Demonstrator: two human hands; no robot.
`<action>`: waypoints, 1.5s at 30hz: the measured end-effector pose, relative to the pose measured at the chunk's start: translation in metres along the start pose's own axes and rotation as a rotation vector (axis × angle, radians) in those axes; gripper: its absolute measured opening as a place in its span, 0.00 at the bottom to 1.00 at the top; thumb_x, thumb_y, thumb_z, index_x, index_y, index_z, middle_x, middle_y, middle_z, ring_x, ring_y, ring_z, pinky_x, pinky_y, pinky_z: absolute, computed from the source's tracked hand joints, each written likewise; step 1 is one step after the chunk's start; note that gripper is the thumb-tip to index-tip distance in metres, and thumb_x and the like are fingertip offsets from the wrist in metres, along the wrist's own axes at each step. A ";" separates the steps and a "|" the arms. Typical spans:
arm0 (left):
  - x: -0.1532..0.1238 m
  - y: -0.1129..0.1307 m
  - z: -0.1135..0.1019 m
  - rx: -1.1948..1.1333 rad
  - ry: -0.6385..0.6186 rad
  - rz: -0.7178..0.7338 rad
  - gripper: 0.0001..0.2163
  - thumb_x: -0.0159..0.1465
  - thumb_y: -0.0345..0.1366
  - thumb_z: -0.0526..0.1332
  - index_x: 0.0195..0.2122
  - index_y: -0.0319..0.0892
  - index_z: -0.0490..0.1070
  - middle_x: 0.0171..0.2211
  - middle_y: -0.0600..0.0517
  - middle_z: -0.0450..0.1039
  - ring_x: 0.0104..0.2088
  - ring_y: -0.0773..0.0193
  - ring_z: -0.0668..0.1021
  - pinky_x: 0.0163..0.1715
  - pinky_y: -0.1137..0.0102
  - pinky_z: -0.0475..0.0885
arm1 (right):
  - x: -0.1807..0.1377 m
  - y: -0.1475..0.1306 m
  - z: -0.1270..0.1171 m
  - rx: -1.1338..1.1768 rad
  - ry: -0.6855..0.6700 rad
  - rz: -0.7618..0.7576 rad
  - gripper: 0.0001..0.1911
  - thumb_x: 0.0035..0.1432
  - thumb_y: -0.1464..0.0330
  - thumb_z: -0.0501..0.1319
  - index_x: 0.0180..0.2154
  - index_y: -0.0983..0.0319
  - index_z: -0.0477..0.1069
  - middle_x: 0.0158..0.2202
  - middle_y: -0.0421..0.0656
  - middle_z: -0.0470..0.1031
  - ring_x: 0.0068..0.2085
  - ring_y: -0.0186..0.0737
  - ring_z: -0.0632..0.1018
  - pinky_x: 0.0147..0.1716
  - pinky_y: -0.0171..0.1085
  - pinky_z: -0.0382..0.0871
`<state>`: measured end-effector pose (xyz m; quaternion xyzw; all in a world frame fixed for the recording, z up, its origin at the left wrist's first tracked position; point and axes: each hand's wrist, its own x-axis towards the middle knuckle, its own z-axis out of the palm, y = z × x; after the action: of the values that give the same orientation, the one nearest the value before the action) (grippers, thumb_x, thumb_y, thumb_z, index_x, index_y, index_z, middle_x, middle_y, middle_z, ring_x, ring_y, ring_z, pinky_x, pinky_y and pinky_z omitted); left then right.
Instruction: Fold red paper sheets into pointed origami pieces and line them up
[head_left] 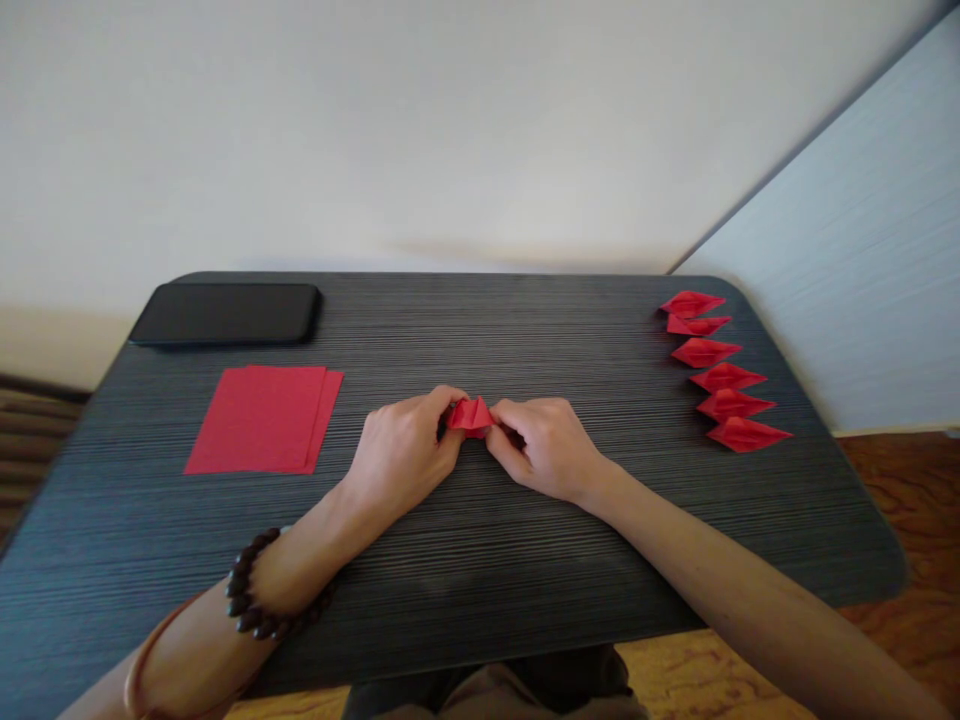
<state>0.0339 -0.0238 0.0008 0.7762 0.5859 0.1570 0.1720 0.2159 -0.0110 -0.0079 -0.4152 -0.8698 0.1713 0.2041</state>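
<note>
A small, partly folded piece of red paper (470, 416) sits at the middle of the dark striped table (480, 560). My left hand (405, 450) pinches its left end and my right hand (544, 445) pinches its right end, with both sets of fingers closed on it. The paper rests low, at or just above the tabletop. A dark bead bracelet (255, 590) circles my left wrist.
A stack of flat red paper sheets (262, 418) lies at the left, with a black phone (227, 314) behind it. Several finished red folded pieces (724, 375) lie in a row along the right edge. A pale wall stands behind the table.
</note>
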 end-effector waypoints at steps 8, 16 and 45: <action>0.000 -0.002 -0.002 -0.080 -0.025 0.053 0.11 0.62 0.31 0.52 0.43 0.41 0.71 0.34 0.49 0.78 0.33 0.61 0.78 0.33 0.70 0.69 | -0.002 0.001 0.001 -0.013 0.025 -0.010 0.10 0.58 0.69 0.52 0.25 0.62 0.65 0.19 0.36 0.67 0.21 0.30 0.65 0.25 0.33 0.52; 0.001 -0.002 -0.004 -0.215 -0.046 0.030 0.10 0.62 0.33 0.54 0.41 0.43 0.72 0.32 0.54 0.77 0.26 0.67 0.74 0.26 0.74 0.65 | -0.003 -0.001 0.000 0.009 0.025 -0.008 0.10 0.58 0.70 0.52 0.26 0.62 0.66 0.20 0.37 0.68 0.21 0.30 0.66 0.25 0.32 0.53; 0.004 0.002 -0.009 -0.854 -0.211 -0.205 0.13 0.62 0.39 0.57 0.46 0.39 0.67 0.33 0.50 0.76 0.31 0.64 0.77 0.24 0.74 0.74 | -0.003 0.001 0.000 0.086 0.055 0.076 0.10 0.59 0.70 0.52 0.25 0.62 0.62 0.19 0.35 0.64 0.20 0.28 0.64 0.24 0.30 0.52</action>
<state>0.0327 -0.0196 0.0100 0.5854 0.5216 0.2868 0.5504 0.2181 -0.0127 -0.0088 -0.4435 -0.8391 0.2048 0.2392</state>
